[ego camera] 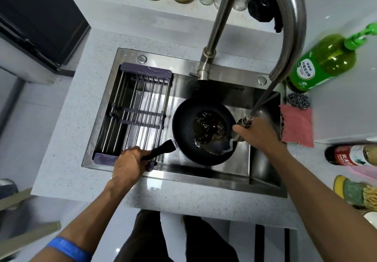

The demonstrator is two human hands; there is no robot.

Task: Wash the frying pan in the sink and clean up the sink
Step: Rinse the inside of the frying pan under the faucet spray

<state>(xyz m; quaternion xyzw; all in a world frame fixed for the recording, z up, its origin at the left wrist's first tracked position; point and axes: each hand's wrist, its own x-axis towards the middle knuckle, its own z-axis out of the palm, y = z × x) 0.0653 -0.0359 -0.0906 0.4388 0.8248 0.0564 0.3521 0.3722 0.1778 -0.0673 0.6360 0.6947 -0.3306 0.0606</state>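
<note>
The black frying pan (204, 131) sits inside the steel sink (263, 180), on its right side. Dirty water pools in the pan. The left hand (130, 162) is wrapped tight around the pan's handle (160, 151), with its fingers (142, 155) closed on it. The right hand (257, 134) is closed around the pull-out tap head (245, 121) at the pan's right edge, and water runs into the pan. A purple rack (138, 110) fills the sink's left side. A pink cloth (297, 125) lies on the surface to the right.
</note>
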